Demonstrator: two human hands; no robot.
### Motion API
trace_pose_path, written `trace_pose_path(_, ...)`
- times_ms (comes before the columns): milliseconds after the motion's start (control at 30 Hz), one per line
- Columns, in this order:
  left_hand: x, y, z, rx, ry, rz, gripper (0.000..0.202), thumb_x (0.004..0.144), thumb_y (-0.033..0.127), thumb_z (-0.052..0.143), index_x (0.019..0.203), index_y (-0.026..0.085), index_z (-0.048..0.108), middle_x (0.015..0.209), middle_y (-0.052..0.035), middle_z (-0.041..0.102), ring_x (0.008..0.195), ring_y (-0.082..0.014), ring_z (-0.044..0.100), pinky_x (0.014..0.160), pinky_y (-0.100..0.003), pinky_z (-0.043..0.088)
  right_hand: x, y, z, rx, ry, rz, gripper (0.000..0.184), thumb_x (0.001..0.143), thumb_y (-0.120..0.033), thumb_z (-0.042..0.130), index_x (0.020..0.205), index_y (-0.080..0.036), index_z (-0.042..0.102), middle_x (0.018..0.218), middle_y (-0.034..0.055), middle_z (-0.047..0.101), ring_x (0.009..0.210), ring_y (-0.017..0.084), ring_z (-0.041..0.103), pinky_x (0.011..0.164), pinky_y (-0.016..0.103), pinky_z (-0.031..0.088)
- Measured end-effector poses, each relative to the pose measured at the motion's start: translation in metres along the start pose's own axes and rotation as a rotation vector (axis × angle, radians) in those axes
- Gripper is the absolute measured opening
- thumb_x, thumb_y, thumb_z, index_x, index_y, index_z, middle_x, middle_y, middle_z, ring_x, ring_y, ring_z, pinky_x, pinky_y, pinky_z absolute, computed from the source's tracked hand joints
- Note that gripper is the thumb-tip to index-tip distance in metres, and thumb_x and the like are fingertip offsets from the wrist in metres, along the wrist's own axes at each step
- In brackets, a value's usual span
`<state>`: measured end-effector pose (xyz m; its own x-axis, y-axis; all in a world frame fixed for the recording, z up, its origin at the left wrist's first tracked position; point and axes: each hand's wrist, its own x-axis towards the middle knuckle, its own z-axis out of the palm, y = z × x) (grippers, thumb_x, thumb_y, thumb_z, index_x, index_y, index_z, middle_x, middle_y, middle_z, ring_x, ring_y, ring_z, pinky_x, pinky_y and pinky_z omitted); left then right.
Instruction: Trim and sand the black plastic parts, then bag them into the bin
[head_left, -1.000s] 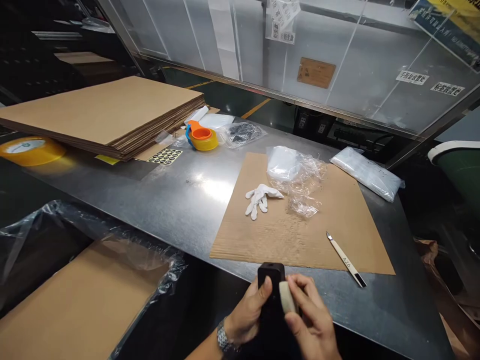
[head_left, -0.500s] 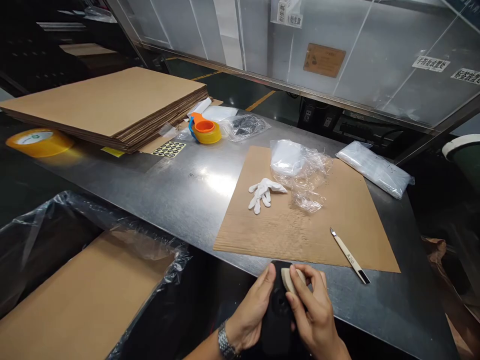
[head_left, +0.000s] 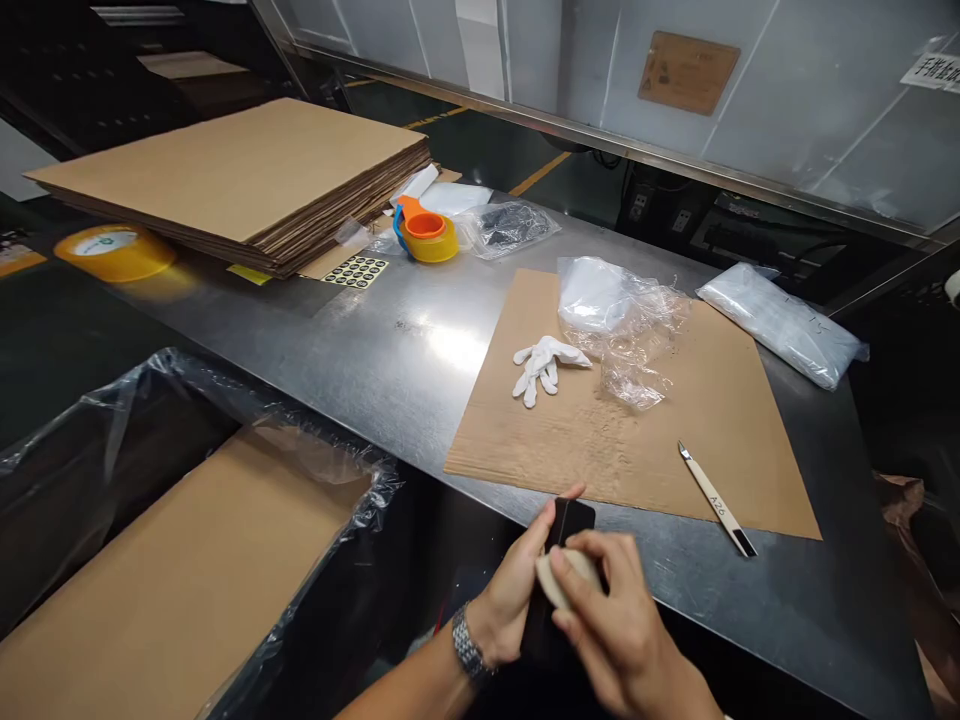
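Note:
My left hand (head_left: 514, 590) grips a flat black block (head_left: 564, 525) at the near edge of the steel table (head_left: 360, 350); a metal watch sits on that wrist. My right hand (head_left: 622, 625) pinches a small cream pad (head_left: 566, 578) and presses it against the block's face. Both hands hover just in front of the table edge, near the brown cardboard sheet (head_left: 675, 440).
On the sheet lie a white glove (head_left: 544, 362), crumpled clear plastic (head_left: 622, 325) and a thin craft knife (head_left: 716, 500). Farther back: a cardboard stack (head_left: 232, 175), tape dispenser (head_left: 425, 232), yellow tape roll (head_left: 112, 250), sticker sheet (head_left: 358, 271), plastic bags (head_left: 780, 322). A plastic-lined carton (head_left: 172, 570) stands at left.
The view has tilted down and shifted. My right hand has slid the cream pad lower across the black block, which my left hand has turned more edge-on.

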<state>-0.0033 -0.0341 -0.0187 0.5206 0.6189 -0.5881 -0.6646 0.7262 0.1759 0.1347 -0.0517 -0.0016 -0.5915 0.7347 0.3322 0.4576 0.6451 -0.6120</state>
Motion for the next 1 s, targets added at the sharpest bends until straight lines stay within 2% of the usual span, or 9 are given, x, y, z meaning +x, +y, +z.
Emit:
trace_pose_path(133, 0.004, 0.004, -0.006, -0.129, 0.007, -0.104, 0.047, 0.086, 0.055, 0.035, 0.131, 0.039, 0.035, 0.067, -0.0009, 0.059, 0.055, -0.0164, 0.058, 0.055, -0.029, 0.044, -0.012, -0.010, 0.008, 0.030, 0.002, -0.038, 0.052, 0.082, -0.007, 0.045, 0.133, -0.011, 0.039, 0.110, 0.0151, 0.039, 0.096, 0.023, 0.043, 0.080, 0.044, 0.046)
trace_pose_path(267, 0.007, 0.006, -0.014, -0.265, -0.015, -0.143, 0.040, 0.085, 0.054, 0.038, 0.103, 0.023, 0.058, 0.067, -0.0027, 0.059, 0.057, -0.0172, 0.060, 0.057, -0.030, 0.046, -0.026, -0.002, 0.009, 0.033, -0.004, 0.048, 0.052, 0.083, -0.006, 0.042, 0.134, -0.014, 0.038, 0.111, 0.0152, 0.043, 0.100, 0.023, 0.045, 0.079, 0.041, 0.047)
trace_pose_path(367, 0.006, 0.009, -0.012, -0.243, 0.056, -0.079, 0.041, 0.084, 0.052, 0.042, 0.087, 0.015, 0.058, 0.066, -0.0046, 0.060, 0.058, -0.0163, 0.060, 0.055, -0.027, 0.047, -0.029, -0.001, 0.014, 0.059, 0.044, 0.019, 0.048, 0.087, -0.012, 0.040, 0.134, -0.015, 0.038, 0.107, 0.0147, 0.046, 0.094, 0.022, 0.048, 0.073, 0.039, 0.049)
trace_pose_path(500, 0.001, 0.012, -0.002, -0.052, 0.223, 0.151, 0.029, 0.082, 0.042, 0.054, 0.103, 0.021, 0.053, 0.065, -0.0005, 0.059, 0.057, -0.0137, 0.058, 0.050, -0.022, 0.044, -0.026, -0.009, 0.023, 0.047, 0.096, -0.064, 0.043, 0.089, -0.020, 0.039, 0.132, -0.015, 0.041, 0.100, 0.0142, 0.050, 0.087, 0.022, 0.050, 0.066, 0.037, 0.049)
trace_pose_path(600, -0.003, 0.009, 0.001, 0.059, 0.254, 0.279, 0.027, 0.079, 0.033, 0.061, 0.103, 0.025, 0.052, 0.067, 0.0028, 0.058, 0.057, -0.0116, 0.057, 0.053, -0.022, 0.043, -0.024, -0.013, 0.020, -0.004, 0.051, -0.081, 0.043, 0.086, -0.016, 0.044, 0.129, -0.013, 0.044, 0.100, 0.0145, 0.049, 0.088, 0.022, 0.049, 0.067, 0.036, 0.049)
trace_pose_path(733, -0.005, -0.002, 0.000, 0.114, 0.258, 0.305, 0.024, 0.078, 0.036, 0.061, 0.096, 0.019, 0.060, 0.077, 0.0008, 0.061, 0.067, -0.0119, 0.057, 0.068, -0.024, 0.045, -0.014, -0.005, 0.010, -0.060, -0.001, -0.008, 0.048, 0.081, -0.007, 0.047, 0.129, -0.011, 0.044, 0.107, 0.0160, 0.047, 0.095, 0.023, 0.048, 0.075, 0.039, 0.048)
trace_pose_path(867, -0.008, -0.011, 0.001, 0.113, 0.216, 0.327, 0.031, 0.083, 0.043, 0.052, 0.093, 0.016, 0.064, 0.093, -0.0040, 0.065, 0.093, -0.0175, 0.057, 0.088, -0.027, 0.040, 0.003, 0.011, 0.004, -0.082, 0.071, 0.134, 0.047, 0.084, -0.007, 0.046, 0.130, -0.015, 0.044, 0.109, 0.0142, 0.047, 0.097, 0.023, 0.047, 0.080, 0.043, 0.045)
trace_pose_path(933, -0.008, -0.010, 0.003, 0.058, 0.207, 0.322, 0.034, 0.084, 0.047, 0.049, 0.091, 0.016, 0.063, 0.090, -0.0041, 0.066, 0.093, -0.0184, 0.058, 0.087, -0.028, 0.040, 0.009, 0.011, 0.002, -0.032, 0.063, 0.178, 0.044, 0.085, -0.011, 0.045, 0.129, -0.018, 0.046, 0.107, 0.0124, 0.047, 0.096, 0.022, 0.047, 0.080, 0.043, 0.045)
trace_pose_path(1000, -0.008, -0.005, 0.005, -0.032, 0.248, 0.271, 0.033, 0.081, 0.049, 0.053, 0.087, 0.017, 0.060, 0.080, -0.0026, 0.065, 0.081, -0.0175, 0.061, 0.079, -0.029, 0.045, 0.011, 0.004, 0.001, 0.052, -0.008, 0.170, 0.043, 0.086, -0.014, 0.046, 0.128, -0.020, 0.046, 0.106, 0.0112, 0.047, 0.095, 0.022, 0.047, 0.080, 0.043, 0.046)
